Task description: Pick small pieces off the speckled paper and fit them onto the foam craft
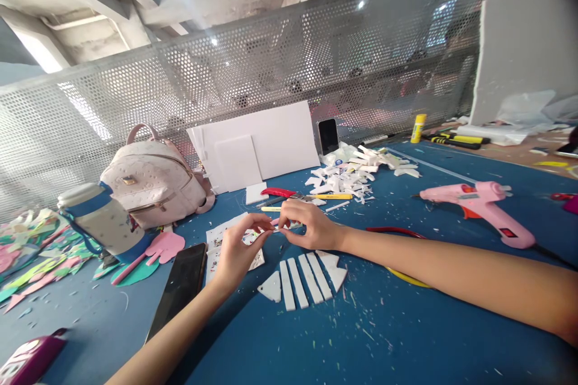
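My left hand [238, 251] and my right hand [307, 224] meet above the blue table [370, 325], fingertips pinched together on a small thin white piece [276, 224] held between them. Just below my hands lie several white foam strips [303, 280] in a row, with a triangular piece at each end. A printed white sheet [215, 239] lies under my left hand. Beyond my fingers lie red-handled scissors [280, 193] and a yellow pencil [332, 197].
A pink glue gun [483, 206] lies at the right, a heap of white foam scraps [356, 173] behind. White boards [266, 144] lean on the mesh fence. A black phone [180, 289], a bottle [102, 219], a pale backpack [156, 180] and coloured cutouts [31, 258] are left.
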{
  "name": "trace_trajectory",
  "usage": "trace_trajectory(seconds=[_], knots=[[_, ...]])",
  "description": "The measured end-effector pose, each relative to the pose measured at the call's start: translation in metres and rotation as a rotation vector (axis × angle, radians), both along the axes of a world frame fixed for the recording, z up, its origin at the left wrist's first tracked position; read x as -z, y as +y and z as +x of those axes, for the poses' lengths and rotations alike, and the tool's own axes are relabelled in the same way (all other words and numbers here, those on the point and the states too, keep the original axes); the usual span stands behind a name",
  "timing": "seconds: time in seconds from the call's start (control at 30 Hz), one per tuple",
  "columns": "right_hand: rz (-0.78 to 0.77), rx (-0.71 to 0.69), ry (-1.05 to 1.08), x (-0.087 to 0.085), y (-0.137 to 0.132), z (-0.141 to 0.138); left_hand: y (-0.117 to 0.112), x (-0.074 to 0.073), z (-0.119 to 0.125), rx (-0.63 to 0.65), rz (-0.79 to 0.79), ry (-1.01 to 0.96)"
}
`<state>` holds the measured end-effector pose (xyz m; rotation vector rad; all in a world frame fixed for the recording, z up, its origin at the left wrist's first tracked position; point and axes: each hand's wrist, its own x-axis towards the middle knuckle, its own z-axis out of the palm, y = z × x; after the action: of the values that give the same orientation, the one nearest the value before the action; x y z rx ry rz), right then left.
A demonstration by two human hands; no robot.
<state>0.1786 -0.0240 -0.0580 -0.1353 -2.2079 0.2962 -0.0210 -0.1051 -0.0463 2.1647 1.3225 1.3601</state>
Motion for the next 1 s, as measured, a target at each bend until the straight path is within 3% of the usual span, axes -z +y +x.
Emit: trace_trajectory(seconds=[1.0], knots=[[0.016,0.0,-0.028,-0.0007,-0.0004,-0.0003,-0.0011,0.0016,0.0004,0.001,0.057,0.109]])
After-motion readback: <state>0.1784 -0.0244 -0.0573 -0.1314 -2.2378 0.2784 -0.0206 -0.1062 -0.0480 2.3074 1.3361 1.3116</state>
